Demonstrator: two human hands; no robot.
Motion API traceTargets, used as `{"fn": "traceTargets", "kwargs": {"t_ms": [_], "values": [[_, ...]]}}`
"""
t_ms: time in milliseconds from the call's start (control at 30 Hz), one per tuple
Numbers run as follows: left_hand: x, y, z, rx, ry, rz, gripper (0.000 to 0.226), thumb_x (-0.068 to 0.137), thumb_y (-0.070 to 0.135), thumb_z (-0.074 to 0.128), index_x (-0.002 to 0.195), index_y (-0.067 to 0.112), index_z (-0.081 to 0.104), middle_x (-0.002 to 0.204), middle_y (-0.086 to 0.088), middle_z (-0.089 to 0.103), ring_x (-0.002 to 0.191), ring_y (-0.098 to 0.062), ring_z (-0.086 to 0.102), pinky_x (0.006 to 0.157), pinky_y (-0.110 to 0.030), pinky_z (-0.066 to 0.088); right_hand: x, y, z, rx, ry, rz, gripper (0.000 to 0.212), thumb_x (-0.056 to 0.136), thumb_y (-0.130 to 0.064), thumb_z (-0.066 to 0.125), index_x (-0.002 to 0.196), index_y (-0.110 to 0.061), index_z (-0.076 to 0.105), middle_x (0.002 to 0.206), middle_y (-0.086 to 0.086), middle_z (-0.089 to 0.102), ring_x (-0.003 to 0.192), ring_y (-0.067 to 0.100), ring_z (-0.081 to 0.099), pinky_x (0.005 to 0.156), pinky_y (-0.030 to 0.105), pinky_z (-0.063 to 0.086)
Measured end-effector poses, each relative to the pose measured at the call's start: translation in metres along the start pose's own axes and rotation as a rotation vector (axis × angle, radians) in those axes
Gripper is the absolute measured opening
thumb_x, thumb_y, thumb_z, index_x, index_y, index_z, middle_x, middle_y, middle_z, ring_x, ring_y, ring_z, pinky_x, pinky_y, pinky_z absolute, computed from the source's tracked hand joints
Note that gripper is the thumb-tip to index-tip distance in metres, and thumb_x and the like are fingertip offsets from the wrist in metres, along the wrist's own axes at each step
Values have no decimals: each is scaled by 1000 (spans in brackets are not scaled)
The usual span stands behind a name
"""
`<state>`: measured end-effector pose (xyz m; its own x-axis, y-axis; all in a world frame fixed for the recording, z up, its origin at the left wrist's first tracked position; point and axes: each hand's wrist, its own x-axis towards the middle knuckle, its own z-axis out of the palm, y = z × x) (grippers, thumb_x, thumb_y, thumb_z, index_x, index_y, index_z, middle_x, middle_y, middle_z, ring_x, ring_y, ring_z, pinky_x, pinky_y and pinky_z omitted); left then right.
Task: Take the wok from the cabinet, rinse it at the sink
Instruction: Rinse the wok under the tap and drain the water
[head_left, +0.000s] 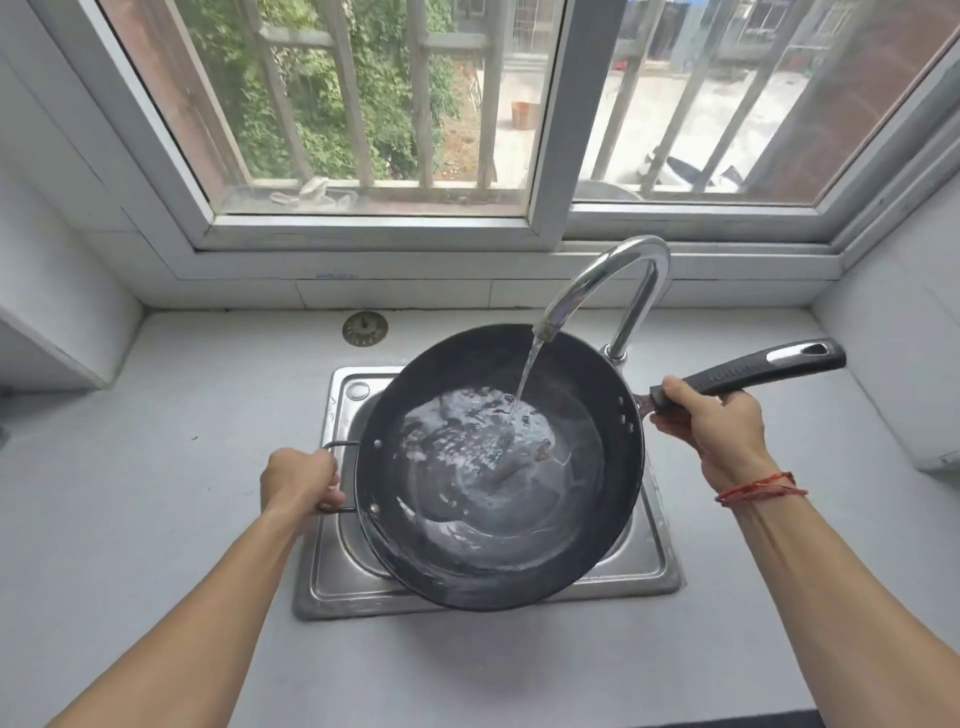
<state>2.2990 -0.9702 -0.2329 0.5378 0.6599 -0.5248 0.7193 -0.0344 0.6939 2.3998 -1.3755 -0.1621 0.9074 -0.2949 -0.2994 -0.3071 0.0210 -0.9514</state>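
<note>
A black wok (415, 561) hangs over the steel sink (332, 587), covering most of the basin. My left hand (298, 480) grips the small wire loop handle on the wok's left rim. My right hand (711, 421) grips the long black handle (758, 366) near its base. Water runs from the curved chrome faucet (608, 278) into the wok. It pools and swirls over the wok's bottom, with foam around a small brown speck.
A grey countertop (156, 519) surrounds the sink. A round metal sink strainer (364, 328) lies on the counter behind the sink. A barred window (363, 104) sits above the tiled back ledge. Grey walls close in on both sides.
</note>
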Motion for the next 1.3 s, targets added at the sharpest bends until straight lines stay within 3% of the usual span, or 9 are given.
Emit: {"fn": "traceTargets", "kwargs": {"t_ms": [100,300,433,500,700,867,967,1100,1300], "values": [[2,-4,4,-17,-12,-19,16,77,0,50,77,-7,65,63,-16,68,54,-33,71,62,-48,63,1,-4,0,27,-38,-29,32,86,-12,72,101,14,60,91,24,73,83,36,72,64,31,58],[3,-7,3,-85,25,-24,17,74,-1,49,71,-4,66,55,-12,66,54,-30,69,64,-43,61,-2,-2,5,155,-108,-8,13,87,-5,70,94,1,61,72,7,73,76,26,73,70,31,59],[9,0,-5,-155,75,-5,16,75,-3,48,70,0,63,60,-14,65,57,-32,68,67,-46,62,-5,-1,13,215,-148,18,62,54,-28,85,101,6,62,77,12,73,81,28,73,71,32,59],[12,4,-8,-178,104,18,17,81,-3,48,73,2,62,67,-16,66,61,-33,68,67,-45,60,-5,1,15,226,-163,22,71,46,-32,85,101,5,62,77,12,73,80,27,73,71,32,59],[19,14,-15,-212,169,106,18,89,1,51,78,7,63,75,-14,67,66,-31,69,72,-44,59,0,20,13,365,-202,146,3,91,-1,62,88,-3,62,78,10,72,81,25,72,75,35,60],[23,24,-25,-224,212,178,16,88,1,55,80,12,63,77,-10,68,79,-33,72,80,-45,60,6,42,15,524,-240,291,8,92,0,60,85,-3,63,95,18,68,100,31,70,89,43,57],[22,32,-35,-221,224,220,15,84,0,58,78,13,63,75,-6,67,75,-30,70,78,-44,59,9,54,21,581,-255,383,4,84,-2,67,85,-5,64,97,17,70,103,28,69,84,39,59],[20,39,-49,-236,237,268,13,79,-2,60,89,5,66,77,-7,67,72,-28,68,64,-35,54,7,64,35,577,-315,469,44,47,-11,93,84,-1,71,96,17,73,93,26,72,80,36,60],[12,46,-73,-226,243,336,15,79,-1,61,91,7,66,90,-9,68,65,-22,66,53,-27,51,-1,78,53,555,-244,568,14,88,-12,65,96,-1,64,92,16,71,80,22,74,70,31,61]]}}
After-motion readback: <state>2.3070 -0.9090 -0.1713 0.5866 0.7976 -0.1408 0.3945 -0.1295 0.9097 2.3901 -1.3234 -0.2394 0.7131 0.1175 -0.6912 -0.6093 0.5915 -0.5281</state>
